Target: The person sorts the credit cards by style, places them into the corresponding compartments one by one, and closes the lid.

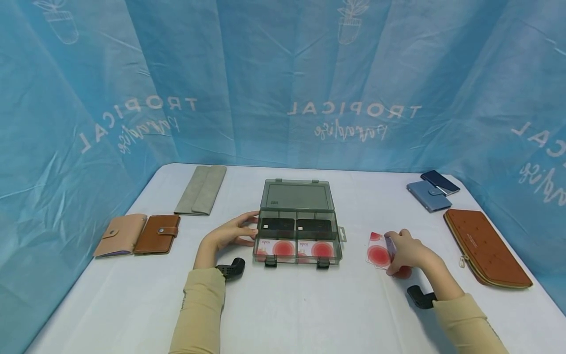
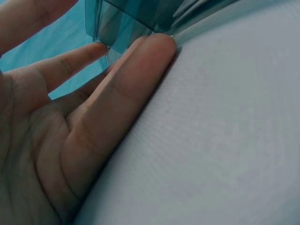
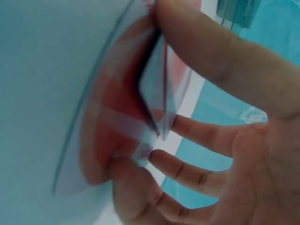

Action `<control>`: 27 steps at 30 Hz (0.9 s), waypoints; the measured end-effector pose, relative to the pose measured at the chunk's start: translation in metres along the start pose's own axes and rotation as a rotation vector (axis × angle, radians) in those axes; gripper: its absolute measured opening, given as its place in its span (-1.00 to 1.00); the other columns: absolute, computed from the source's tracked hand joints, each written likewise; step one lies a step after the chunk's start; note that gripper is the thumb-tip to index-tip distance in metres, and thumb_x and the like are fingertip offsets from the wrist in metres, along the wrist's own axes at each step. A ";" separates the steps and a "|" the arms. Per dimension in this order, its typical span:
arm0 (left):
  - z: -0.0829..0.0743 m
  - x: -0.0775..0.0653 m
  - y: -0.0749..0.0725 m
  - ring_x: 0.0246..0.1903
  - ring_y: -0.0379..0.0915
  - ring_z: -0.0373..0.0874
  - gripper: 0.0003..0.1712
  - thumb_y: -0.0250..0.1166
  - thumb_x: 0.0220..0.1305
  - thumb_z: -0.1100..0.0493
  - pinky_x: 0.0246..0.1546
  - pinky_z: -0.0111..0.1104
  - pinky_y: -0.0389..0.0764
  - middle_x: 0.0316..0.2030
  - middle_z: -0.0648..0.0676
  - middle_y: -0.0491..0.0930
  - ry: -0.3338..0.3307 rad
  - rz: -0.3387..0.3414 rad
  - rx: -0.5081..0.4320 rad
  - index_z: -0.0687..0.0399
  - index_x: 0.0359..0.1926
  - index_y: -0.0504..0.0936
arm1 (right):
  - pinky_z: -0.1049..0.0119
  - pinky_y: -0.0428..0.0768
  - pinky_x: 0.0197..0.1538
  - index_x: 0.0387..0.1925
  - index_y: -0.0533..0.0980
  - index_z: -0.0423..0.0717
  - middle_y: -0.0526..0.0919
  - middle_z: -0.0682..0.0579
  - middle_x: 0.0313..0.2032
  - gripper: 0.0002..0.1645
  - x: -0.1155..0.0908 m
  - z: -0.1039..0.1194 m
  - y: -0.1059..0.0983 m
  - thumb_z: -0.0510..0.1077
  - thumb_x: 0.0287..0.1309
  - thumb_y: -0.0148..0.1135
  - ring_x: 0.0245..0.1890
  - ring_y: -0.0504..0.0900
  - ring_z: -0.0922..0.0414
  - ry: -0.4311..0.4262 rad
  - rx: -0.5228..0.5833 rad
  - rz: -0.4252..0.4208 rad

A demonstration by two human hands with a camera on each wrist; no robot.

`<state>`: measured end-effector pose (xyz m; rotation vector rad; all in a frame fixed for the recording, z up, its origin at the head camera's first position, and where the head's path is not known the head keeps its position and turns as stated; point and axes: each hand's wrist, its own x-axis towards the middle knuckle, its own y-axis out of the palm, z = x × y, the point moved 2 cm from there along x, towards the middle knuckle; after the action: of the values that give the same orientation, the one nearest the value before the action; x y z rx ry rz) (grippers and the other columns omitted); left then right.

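Observation:
A translucent green plastic box [image 1: 297, 260] stands with its lid [image 1: 297, 195] raised. Dark cards [image 1: 277, 227] lie in its back compartments, red-and-white cards [image 1: 315, 248] in the front ones. My left hand [image 1: 232, 231] rests against the box's left side; in the left wrist view its extended fingertips touch the wall. To the right of the box, my right hand [image 1: 408, 251] pinches a thin card [image 3: 161, 89] between thumb and fingers, the card tilted nearly edge-on in the right wrist view. Beneath it, red-and-white cards [image 1: 378, 254] lie on the table, partly hidden by the hand.
Left of the box are a grey-green wallet [image 1: 202, 189], a beige card holder [image 1: 119, 236] and a brown one [image 1: 157, 235]. On the right lie a blue wallet [image 1: 428, 195], a navy booklet [image 1: 439, 182] and a brown zip purse [image 1: 488, 248]. A blue curtain [image 1: 265, 73] surrounds the white table.

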<state>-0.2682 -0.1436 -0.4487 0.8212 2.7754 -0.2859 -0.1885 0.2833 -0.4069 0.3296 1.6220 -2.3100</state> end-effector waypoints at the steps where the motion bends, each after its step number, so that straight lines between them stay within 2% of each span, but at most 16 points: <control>1: 0.000 0.000 0.000 -0.06 0.42 0.01 -0.12 0.23 0.18 0.17 -0.07 -0.15 0.59 0.33 0.28 0.01 0.000 -0.001 0.001 0.06 0.43 -0.02 | -0.02 0.63 -0.35 0.18 0.25 -0.30 0.25 -0.43 -0.05 0.08 0.005 0.001 -0.001 -0.11 -0.45 0.59 -0.24 0.41 -0.24 0.002 -0.001 0.002; 8: -0.001 -0.001 0.000 -0.08 0.42 0.00 -0.14 0.22 0.20 0.18 -0.06 -0.14 0.58 0.33 0.28 0.01 0.002 0.000 0.005 0.06 0.43 -0.03 | 0.00 0.63 -0.30 0.22 0.22 -0.25 0.26 -0.42 -0.04 0.09 0.040 0.010 -0.009 -0.12 -0.42 0.57 -0.21 0.40 -0.23 0.009 0.006 0.009; 14: 0.001 0.001 0.001 -0.07 0.42 0.00 -0.14 0.22 0.21 0.18 -0.05 -0.14 0.58 0.34 0.28 0.00 0.004 0.015 0.000 0.06 0.43 -0.03 | -0.16 0.57 -0.17 0.24 0.12 -0.30 0.24 -0.47 0.01 0.17 0.056 0.015 -0.012 -0.17 -0.44 0.58 -0.09 0.36 -0.35 -0.018 0.065 -0.082; 17: 0.002 0.001 0.001 -0.06 0.41 0.01 -0.14 0.21 0.21 0.18 -0.05 -0.14 0.58 0.34 0.28 -0.01 0.006 0.019 0.001 0.05 0.43 -0.03 | -0.22 0.52 -0.07 0.26 -0.01 -0.30 0.31 -0.45 0.00 0.18 0.058 0.015 -0.014 -0.25 -0.36 0.53 -0.07 0.40 -0.30 -0.037 0.156 -0.110; 22: 0.002 0.002 -0.001 -0.04 0.40 0.03 -0.14 0.22 0.20 0.18 -0.04 -0.14 0.57 0.34 0.28 -0.01 0.007 0.013 -0.001 0.04 0.43 -0.03 | -0.05 0.57 -0.09 0.26 -0.10 -0.23 0.47 -0.31 -0.20 0.01 0.062 0.012 -0.016 -0.38 -0.13 0.32 -0.29 0.49 -0.06 -0.070 0.320 -0.111; 24: 0.002 0.002 -0.002 -0.04 0.40 0.03 -0.13 0.23 0.20 0.18 -0.05 -0.14 0.58 0.34 0.28 0.00 0.005 0.010 -0.002 0.05 0.43 -0.03 | 0.02 0.59 -0.11 0.26 -0.10 -0.19 0.45 -0.27 -0.22 -0.07 0.062 0.012 -0.017 -0.40 -0.05 0.23 -0.32 0.47 -0.02 -0.082 0.386 -0.106; 27: 0.003 0.001 -0.002 -0.06 0.41 0.01 -0.13 0.24 0.19 0.17 -0.06 -0.14 0.58 0.33 0.28 0.01 0.001 0.007 -0.004 0.05 0.43 -0.02 | 0.11 0.61 -0.10 0.31 -0.12 -0.13 0.32 -0.29 -0.14 -0.11 0.059 0.015 -0.019 -0.42 0.03 0.10 -0.26 0.43 -0.05 -0.121 0.526 -0.091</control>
<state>-0.2697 -0.1450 -0.4512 0.8297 2.7730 -0.2782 -0.2511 0.2682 -0.4059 0.2225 0.9717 -2.7417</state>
